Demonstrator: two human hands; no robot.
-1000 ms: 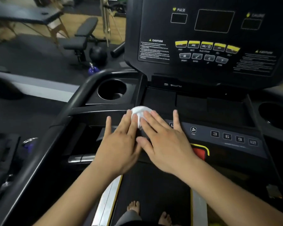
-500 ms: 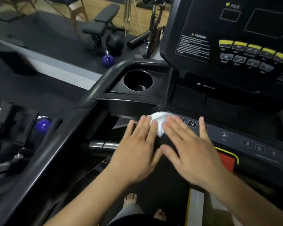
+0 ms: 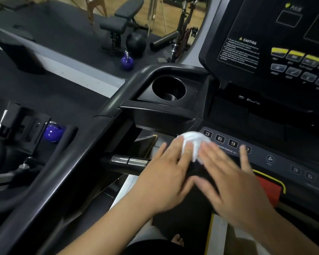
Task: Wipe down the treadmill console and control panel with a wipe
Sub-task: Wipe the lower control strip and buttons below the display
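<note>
Wipe [image 3: 193, 142] pressed under straight fingers of left hand [image 3: 166, 173] and right hand [image 3: 234, 184], ungripped. Control panel [image 3: 276, 162] running rightward.

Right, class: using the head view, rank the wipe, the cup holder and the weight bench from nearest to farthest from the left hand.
1. wipe, pressed under the left hand, on the control panel.
2. cup holder, beyond the hand, up and slightly left.
3. weight bench, far back, top of the view.
</note>
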